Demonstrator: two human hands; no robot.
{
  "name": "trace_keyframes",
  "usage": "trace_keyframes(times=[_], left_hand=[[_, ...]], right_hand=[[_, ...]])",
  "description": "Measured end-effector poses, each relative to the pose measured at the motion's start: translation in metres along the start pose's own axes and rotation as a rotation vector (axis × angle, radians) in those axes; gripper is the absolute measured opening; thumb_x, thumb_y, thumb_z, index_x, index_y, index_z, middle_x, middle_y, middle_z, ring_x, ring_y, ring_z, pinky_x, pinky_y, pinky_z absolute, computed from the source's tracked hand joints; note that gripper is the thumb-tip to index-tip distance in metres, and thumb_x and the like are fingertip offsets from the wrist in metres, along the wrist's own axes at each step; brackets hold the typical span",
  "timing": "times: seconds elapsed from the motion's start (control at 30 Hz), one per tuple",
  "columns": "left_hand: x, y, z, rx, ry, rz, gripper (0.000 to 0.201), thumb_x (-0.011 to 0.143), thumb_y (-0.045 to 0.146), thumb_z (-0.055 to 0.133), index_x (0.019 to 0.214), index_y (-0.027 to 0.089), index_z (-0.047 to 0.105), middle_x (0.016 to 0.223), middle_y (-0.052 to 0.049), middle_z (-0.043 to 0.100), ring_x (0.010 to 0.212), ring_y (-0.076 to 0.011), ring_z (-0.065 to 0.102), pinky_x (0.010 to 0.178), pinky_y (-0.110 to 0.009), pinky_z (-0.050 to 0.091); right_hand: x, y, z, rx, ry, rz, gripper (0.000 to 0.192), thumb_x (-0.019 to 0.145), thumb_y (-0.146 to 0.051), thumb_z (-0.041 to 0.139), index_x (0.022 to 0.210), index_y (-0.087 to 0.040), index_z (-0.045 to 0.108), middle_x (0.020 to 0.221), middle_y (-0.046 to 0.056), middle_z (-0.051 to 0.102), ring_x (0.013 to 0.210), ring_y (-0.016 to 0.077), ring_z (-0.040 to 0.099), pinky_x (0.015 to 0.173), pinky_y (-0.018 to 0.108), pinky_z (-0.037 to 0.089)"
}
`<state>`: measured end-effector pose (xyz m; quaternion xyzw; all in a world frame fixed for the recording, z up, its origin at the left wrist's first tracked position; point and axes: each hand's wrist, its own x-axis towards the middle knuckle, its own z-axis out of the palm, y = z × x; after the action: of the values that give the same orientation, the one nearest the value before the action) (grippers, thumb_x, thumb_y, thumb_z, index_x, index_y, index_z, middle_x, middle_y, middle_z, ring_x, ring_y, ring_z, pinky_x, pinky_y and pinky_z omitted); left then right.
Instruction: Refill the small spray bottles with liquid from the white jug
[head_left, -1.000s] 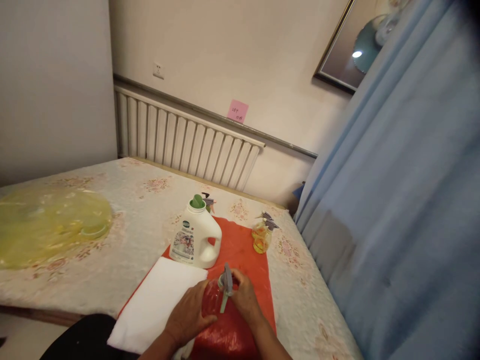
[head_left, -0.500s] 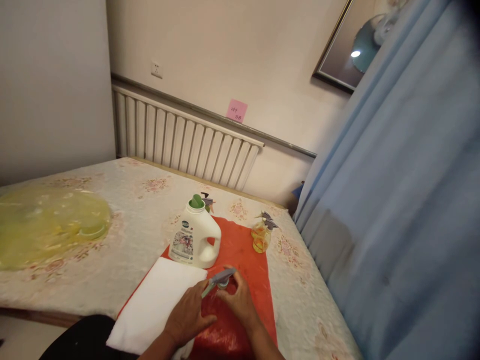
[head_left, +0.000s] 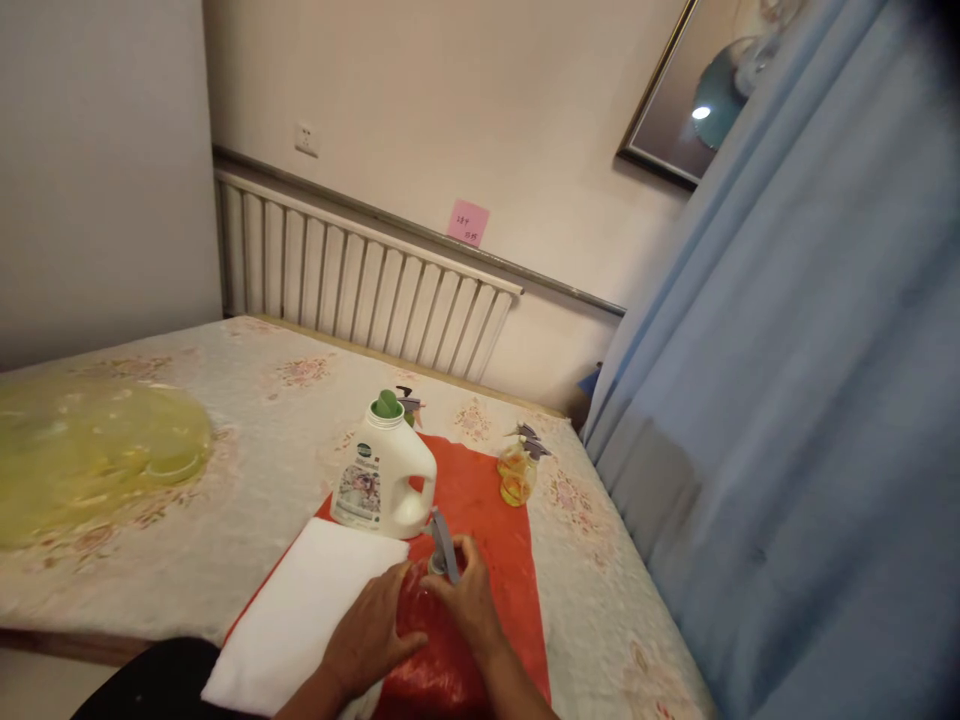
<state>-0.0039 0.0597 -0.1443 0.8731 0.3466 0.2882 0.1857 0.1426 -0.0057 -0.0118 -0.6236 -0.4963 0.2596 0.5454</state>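
Note:
My right hand point(head_left: 469, 595) has its fingers and thumb closed around a grey spray head point(head_left: 444, 548). Below the spray head, a clear see-through spray bottle point(head_left: 421, 605) is hard to make out against the red sheet point(head_left: 499, 545). My left hand point(head_left: 371, 625) curves round the left side of that bottle, thumb pointing right. Just beyond my hands stands a cream detergent jug point(head_left: 397, 460) with its neck uncapped and a green spout inside. A folded white towel point(head_left: 300, 600) lies left of my left hand, partly on the red sheet.
Two small spray bottles with yellow-orange liquid point(head_left: 517, 475) stand at the sheet's right edge. Another spray bottle point(head_left: 410, 403) is mostly hidden behind the jug. A yellow see-through basin point(head_left: 97, 450) sits at left on the floral bedcover point(head_left: 255, 480). A blue curtain point(head_left: 787, 400) hangs at right.
The spray head has turned from lying nearly sideways to pointing away from me. My right hand has moved round with it, while my left hand stays low beside the bottle.

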Motion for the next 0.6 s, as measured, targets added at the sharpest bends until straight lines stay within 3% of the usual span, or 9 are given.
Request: trace_keyframes(times=[0.17, 0.3, 0.4, 0.6], left_hand=[[0.001, 0.000, -0.002, -0.035, 0.049, 0.038, 0.084, 0.071, 0.057, 0.071, 0.139, 0.021, 0.038, 0.137, -0.017, 0.057, 0.123, -0.0344, 0.057, 0.104, -0.051, 0.045], [0.002, 0.002, -0.003, -0.040, 0.037, 0.028, 0.083, 0.071, 0.055, 0.072, 0.138, 0.018, 0.039, 0.136, -0.018, 0.057, 0.123, -0.0342, 0.056, 0.105, -0.051, 0.045], [0.002, 0.001, -0.002, -0.025, 0.037, -0.012, 0.083, 0.068, 0.048, 0.076, 0.137, 0.018, 0.040, 0.136, -0.018, 0.057, 0.124, -0.0342, 0.055, 0.106, -0.050, 0.044], [0.001, -0.004, 0.002, -0.015, 0.041, 0.022, 0.084, 0.068, 0.052, 0.074, 0.137, 0.019, 0.039, 0.135, -0.017, 0.058, 0.122, -0.0342, 0.057, 0.104, -0.050, 0.046]], right_hand=[[0.001, -0.007, -0.015, -0.011, -0.142, -0.067, 0.043, 0.061, -0.005, 0.070, 0.101, -0.020, 0.067, 0.091, -0.002, 0.068, 0.085, 0.0186, 0.062, 0.082, 0.027, 0.047], [0.004, -0.011, -0.027, -0.023, -0.247, -0.115, 0.018, 0.076, -0.016, 0.066, 0.091, -0.021, 0.073, 0.091, 0.000, 0.071, 0.089, 0.0199, 0.064, 0.084, 0.029, 0.048], [0.006, -0.004, -0.020, -0.022, -0.175, -0.096, 0.012, 0.073, -0.016, 0.068, 0.085, -0.019, 0.070, 0.084, -0.001, 0.071, 0.081, 0.0185, 0.064, 0.078, 0.028, 0.049], [0.004, 0.018, 0.005, -0.029, 0.039, -0.066, 0.020, 0.065, -0.013, 0.071, 0.081, -0.019, 0.059, 0.076, -0.002, 0.064, 0.072, 0.0160, 0.059, 0.070, 0.025, 0.047]])
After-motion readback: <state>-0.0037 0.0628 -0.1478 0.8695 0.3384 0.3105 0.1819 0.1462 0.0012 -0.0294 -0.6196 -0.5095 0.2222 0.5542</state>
